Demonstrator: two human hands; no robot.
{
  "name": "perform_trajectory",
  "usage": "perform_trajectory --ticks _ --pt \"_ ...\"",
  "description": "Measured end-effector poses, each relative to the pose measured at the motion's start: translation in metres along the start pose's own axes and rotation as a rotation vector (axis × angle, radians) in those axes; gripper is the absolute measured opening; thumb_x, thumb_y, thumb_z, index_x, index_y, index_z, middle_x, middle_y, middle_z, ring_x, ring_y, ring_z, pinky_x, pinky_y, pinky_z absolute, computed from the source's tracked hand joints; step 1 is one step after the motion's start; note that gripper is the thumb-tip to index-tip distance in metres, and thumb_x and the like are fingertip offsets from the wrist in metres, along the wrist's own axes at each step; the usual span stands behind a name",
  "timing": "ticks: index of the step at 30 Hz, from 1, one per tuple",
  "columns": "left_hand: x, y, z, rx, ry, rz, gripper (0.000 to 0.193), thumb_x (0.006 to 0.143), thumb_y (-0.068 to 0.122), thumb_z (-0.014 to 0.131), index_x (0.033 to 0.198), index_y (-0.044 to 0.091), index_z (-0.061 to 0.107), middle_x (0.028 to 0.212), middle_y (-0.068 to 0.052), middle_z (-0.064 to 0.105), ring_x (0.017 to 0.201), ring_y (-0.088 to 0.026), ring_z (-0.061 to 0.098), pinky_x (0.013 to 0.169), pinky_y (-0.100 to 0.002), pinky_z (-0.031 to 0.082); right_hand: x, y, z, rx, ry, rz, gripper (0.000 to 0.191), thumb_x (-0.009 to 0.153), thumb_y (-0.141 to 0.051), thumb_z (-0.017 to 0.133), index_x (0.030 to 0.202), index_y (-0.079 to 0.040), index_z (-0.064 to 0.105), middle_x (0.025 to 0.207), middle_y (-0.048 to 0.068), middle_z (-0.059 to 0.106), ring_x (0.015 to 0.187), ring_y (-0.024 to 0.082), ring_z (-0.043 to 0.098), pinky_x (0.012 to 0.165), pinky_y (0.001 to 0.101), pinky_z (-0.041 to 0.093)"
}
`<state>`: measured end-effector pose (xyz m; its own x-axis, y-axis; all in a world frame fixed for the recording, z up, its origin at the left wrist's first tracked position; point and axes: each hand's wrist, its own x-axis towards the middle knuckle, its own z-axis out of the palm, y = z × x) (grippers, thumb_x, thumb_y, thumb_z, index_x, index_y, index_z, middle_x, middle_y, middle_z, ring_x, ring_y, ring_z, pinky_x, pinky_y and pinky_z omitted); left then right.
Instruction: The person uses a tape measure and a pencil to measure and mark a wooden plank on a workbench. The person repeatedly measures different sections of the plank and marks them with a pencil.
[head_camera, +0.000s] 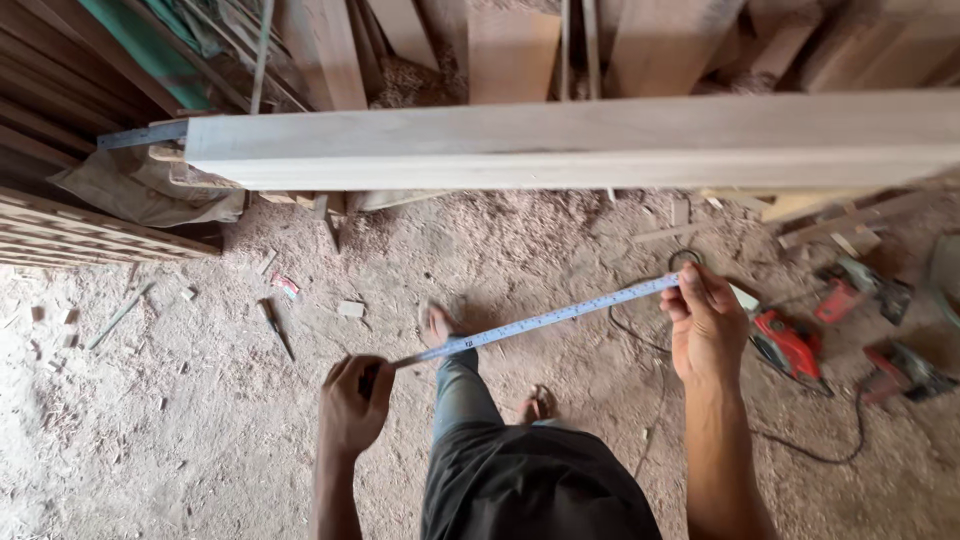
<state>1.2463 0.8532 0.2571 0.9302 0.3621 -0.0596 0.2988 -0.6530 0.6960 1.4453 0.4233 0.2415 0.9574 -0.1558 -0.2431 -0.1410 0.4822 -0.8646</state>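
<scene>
Here, both hands hold one tape measure (540, 319) stretched slantwise between them: the left hand (352, 403) is closed around its case, which is hidden in the fist, and the right hand (706, 325) pinches the far end. A long plank (570, 140) lies across, beyond the tape. Three red power tools (790, 345) sit on the sawdust floor (150, 430) to the right, one partly hidden behind the right hand. Boards lean behind, cut off at the top.
</scene>
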Motion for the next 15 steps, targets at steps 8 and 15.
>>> perform_trajectory --ticks 8,15 --pt "0.185 -0.055 -0.058 0.034 0.098 0.126 0.018 0.094 0.017 0.065 0.099 0.003 0.073 0.096 -0.012 0.074 0.089 -0.031 0.064 0.082 -0.043 0.052 0.084 0.061 0.128 -0.108 -0.004 0.026 0.023 0.100 -0.009 0.071 0.119 0.004 0.068 0.099 0.009 0.071 0.084 0.016 0.069 0.077 0.0283 0.059" --pt "0.320 -0.157 -0.130 0.112 0.032 0.123 0.010 0.092 0.016 0.069 0.095 0.008 0.074 0.090 -0.009 0.075 0.077 -0.023 0.070 0.072 -0.036 0.057 0.111 0.132 0.286 -0.340 -0.039 0.157 0.028 0.097 -0.009 0.068 0.119 0.008 0.066 0.096 0.014 0.072 0.081 0.019 0.070 0.074 0.0317 0.061"
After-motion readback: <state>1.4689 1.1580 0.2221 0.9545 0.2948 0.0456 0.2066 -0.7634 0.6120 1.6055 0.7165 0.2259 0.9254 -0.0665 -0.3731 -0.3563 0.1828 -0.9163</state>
